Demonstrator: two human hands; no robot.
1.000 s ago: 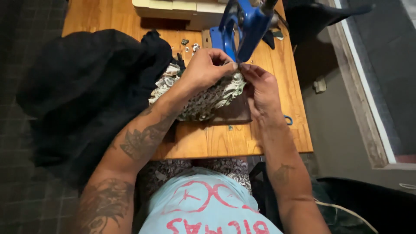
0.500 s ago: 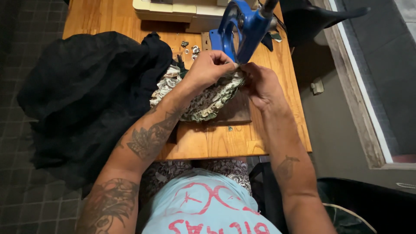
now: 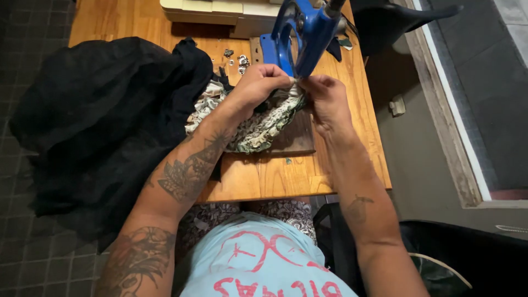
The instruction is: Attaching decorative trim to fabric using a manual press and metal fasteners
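A wooden bench (image 3: pixel 330 165) stands on a dark tiled floor, and to its right a pale strip of floor runs along a window frame. Since half a second ago and one second ago little has changed: both hands stay at the same spot below the blue press (image 3: pixel 308 33) near the far edge of the bench, and only the camera view has shifted a little. The left hand (image 3: pixel 258 85) is closed, with the fingers pinched on the top edge of the patterned fabric (image 3: pixel 258 126), grey-green and cream, gathered in folds. The right hand (image 3: pixel 324 102) is also closed, and it pinches the same edge just beside the left one, right under the head of the press. From this I judge that the fabric is being kept in position at the press, and no pressing has happened between these pictures.

The fabric lies on a dark board (image 3: pixel 294 140) at the middle of the bench, and it hangs toward the near edge. A big heap of black cloth (image 3: pixel 99 121) covers the left edge of the bench and falls over it. Some small metal pieces (image 3: pixel 236 59) lie near the far edge, just left of the press base. A cream coloured machine (image 3: pixel 220 11), long and box-like, stands along the far edge. I see no packages or signs on the bench
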